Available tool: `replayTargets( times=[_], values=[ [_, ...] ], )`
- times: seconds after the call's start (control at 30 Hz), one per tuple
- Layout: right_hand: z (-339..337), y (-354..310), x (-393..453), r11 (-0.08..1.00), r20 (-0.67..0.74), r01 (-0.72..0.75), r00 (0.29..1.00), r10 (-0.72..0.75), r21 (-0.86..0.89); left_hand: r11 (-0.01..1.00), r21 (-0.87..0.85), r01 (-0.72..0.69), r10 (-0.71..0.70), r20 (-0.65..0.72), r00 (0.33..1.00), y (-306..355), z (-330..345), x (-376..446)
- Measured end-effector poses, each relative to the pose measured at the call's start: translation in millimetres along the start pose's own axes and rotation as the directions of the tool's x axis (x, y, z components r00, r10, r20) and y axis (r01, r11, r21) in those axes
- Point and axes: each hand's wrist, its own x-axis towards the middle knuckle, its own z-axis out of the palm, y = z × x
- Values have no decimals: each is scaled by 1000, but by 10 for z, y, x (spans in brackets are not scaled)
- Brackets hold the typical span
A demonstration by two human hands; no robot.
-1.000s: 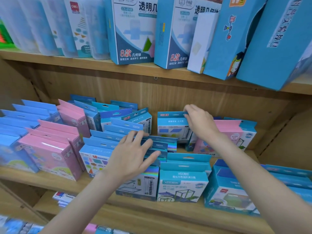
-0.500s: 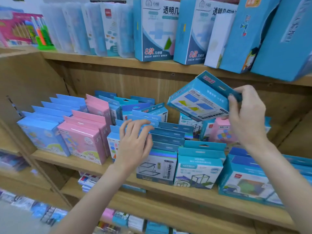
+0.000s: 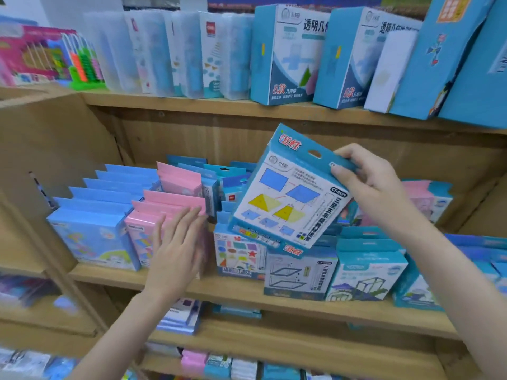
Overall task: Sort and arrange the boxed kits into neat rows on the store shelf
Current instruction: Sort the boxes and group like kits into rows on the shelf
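right hand (image 3: 370, 185) pinches the hang tab of a blue shape kit (image 3: 288, 196), thumb on the front, fingers behind. the kit is tilted and held in the air in front of the middle shelf (image 3: 247, 293), above the upright blue boxes (image 3: 299, 272). left hand (image 3: 178, 248), fingers straight and together, rests flat on the front pink box (image 3: 142, 242) of the pink row.

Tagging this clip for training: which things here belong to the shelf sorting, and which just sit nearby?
In the job:
right hand gripping the blue shapes kit
left hand against the pink kits

Just nearby:
abacus
tall blue boxes above
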Motion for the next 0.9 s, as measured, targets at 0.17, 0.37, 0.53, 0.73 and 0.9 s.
replayTargets(
  times=[0.17,0.37,0.53,0.73,0.9],
  values=[
    [442,-59,-189,995,178,-98,979,102,-30,988,-153,-24,17,-50,999,-190,33,70],
    [233,-102,-489,969,116,-130,981,157,-212,933,-338,-125,73,-165,984,-150,-49,50],
    [-455,30,-995,910,-5,-302,950,313,-283,857,-446,-257,162,-240,957,440,30,200],
    [-1509,307,-1627,845,-98,-408,911,400,-345,761,-504,-408,295,-291,910,1546,109,321],
    [-2324,804,-2031,769,-97,-396,909,405,-502,793,-452,-408,322,-258,911,2541,299,396]
  ],
)
